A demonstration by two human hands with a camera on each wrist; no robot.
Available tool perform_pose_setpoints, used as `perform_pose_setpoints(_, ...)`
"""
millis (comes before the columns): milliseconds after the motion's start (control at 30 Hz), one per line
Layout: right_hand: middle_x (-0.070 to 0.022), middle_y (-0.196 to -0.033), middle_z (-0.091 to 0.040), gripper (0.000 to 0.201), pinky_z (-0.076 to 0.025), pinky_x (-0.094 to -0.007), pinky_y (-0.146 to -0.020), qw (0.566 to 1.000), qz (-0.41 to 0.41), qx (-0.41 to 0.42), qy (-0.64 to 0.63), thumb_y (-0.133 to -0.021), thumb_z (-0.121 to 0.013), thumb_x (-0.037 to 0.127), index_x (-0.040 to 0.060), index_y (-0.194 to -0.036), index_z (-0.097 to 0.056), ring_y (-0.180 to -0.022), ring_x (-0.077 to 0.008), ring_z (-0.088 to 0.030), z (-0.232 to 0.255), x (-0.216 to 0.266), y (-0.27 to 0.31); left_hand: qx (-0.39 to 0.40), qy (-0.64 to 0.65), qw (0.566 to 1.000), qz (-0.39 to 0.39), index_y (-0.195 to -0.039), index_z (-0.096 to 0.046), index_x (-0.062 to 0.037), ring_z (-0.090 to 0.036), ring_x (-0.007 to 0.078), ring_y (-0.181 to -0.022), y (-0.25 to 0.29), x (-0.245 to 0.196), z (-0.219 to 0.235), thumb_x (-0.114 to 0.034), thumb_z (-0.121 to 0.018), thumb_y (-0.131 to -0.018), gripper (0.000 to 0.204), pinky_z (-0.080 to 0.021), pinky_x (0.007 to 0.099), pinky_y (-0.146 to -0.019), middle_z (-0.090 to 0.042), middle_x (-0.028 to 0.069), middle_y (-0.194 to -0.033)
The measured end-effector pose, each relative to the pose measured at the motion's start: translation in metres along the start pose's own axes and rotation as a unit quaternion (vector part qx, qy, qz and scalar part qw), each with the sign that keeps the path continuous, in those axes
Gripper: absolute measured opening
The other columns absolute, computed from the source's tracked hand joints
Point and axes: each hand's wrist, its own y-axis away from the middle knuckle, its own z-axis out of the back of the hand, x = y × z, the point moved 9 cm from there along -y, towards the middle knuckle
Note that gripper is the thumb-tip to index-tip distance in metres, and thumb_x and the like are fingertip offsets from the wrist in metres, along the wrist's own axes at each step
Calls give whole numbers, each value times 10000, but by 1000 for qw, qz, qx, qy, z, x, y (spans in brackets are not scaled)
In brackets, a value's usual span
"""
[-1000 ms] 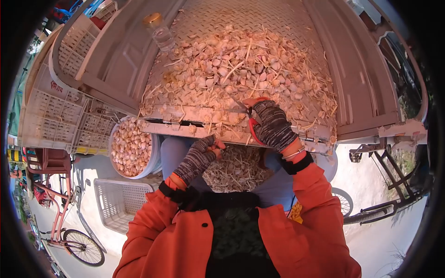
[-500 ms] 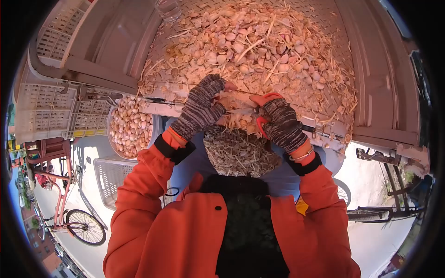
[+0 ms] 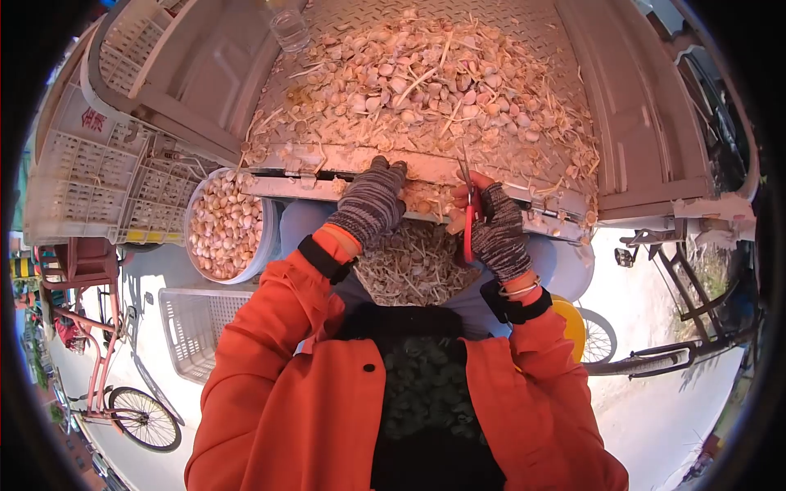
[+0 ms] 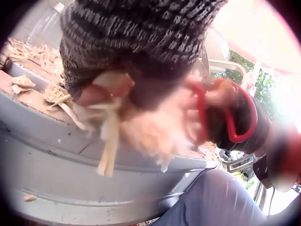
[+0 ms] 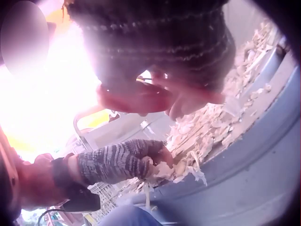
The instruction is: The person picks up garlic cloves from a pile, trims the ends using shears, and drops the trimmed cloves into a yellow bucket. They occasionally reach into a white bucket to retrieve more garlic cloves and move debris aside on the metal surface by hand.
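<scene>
My left hand (image 3: 372,200), in a grey-black knitted fingerless glove, is over the metal ledge at the front of the truck bed. In the left wrist view its fingertips pinch a piece of garlic, with a pale dry stalk (image 4: 109,141) hanging below. My right hand (image 3: 498,229), gloved alike, grips red-handled scissors (image 3: 469,233), blades pointing up and away toward the heap. Loose garlic cloves (image 3: 393,86) with skins and stalks lie heaped on the bed beyond both hands. In the left wrist view, blurred pale peelings (image 4: 153,132) show between the hands.
Left of the knees stands a white bucket (image 3: 268,237) full of garlic cloves. A white plastic crate (image 3: 192,327) is on the ground below it. Dry trimmings (image 3: 417,262) lie between the legs. A clear jar (image 3: 288,31) stands far left; metal side walls (image 3: 647,123) flank the bed.
The left hand rose from near the lap to the ledge. The scissors, level and pointing at the left hand half a second ago, now point up and away. The view also shifted.
</scene>
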Motion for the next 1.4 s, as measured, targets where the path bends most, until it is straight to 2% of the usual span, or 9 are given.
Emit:
perform_pose_setpoints(267,-58,-968,-584,613,-509,-259,-736,942,-95,-89,-311,-735,-731,-44,49,-1276,-459,-835,-147,-594,-43,6,27,-35,765,642,-49,-1092,-508,-76,-570,120,-846,53,-11,-28,-127,-642,-866,268,-501,250,-744,-561,38,-977)
perform_pose_setpoints(433,-54,-985,-584,569,-502,-252,-747,970,-44,-77,-227,-751,-729,-13,42,-1256,-473,-833,-135,-586,-38,16,33,-113,587,789,-142,-1247,-492,-23,-568,114,-926,86,-37,13,-129,-649,-866,425,-457,253,-843,-587,40,-1035)
perform_pose_setpoints(700,-39,-894,-594,422,-499,-237,-694,996,-12,-45,-74,-816,-680,13,23,-1205,-517,-786,-126,-583,-33,28,28,-30,641,764,-70,-1056,-574,-2,-576,103,-891,79,-25,-19,-134,-633,-874,232,-480,242,-770,-612,51,-978)
perform_pose_setpoints(800,-41,-889,-593,454,-503,-234,-692,916,-155,-31,-369,-795,-701,26,15,-1210,-517,-792,-118,-589,-25,-23,26,0,798,602,-38,-1036,-573,-1,-584,126,-849,63,-2,-29,-121,-628,-866,215,-498,241,-720,-594,58,-956)
perform_pose_setpoints(1000,-104,-963,-632,400,-506,-267,-721,993,-72,70,-67,-818,-608,-20,40,-1206,-535,-813,-159,-619,-34,-21,21,76,902,421,59,-1014,-574,-25,-611,182,-839,25,33,-26,-90,-622,-846,187,-534,264,-629,-583,97,-982)
perform_pose_setpoints(1067,-117,-958,-639,385,-506,-280,-723,988,-90,-12,-129,-814,-619,-5,49,-1189,-552,-814,-171,-626,-15,-31,-10,51,889,450,64,-1018,-584,-27,-627,206,-846,-7,49,-23,-81,-617,-841,188,-549,275,-608,-589,105,-982)
perform_pose_setpoints(1167,-135,-916,-648,366,-506,-298,-719,993,-49,-25,100,-814,-614,-1,50,-1174,-568,-810,-183,-640,-4,-10,-80,-80,580,811,-25,-1107,-618,-56,-646,234,-841,-52,53,33,-84,-653,-810,300,-540,291,-596,-614,114,-910)
perform_pose_setpoints(1267,-149,-895,-655,365,-510,-307,-731,987,-55,36,145,-809,-619,9,49,-1169,-578,-839,-199,-653,-13,-10,-119,-155,134,975,-88,-1173,-606,-64,-648,248,-838,-89,31,55,-78,-668,-788,391,-539,330,-665,-630,136,-910)
perform_pose_setpoints(1400,-160,-923,-666,358,-517,-323,-761,966,-15,116,231,-782,-638,8,53,-1136,-606,-854,-210,-657,-7,-3,-124,-156,79,976,-128,-1198,-597,-58,-629,335,-887,-100,20,51,-136,-689,-768,447,-505,386,-821,-635,186,-1013)
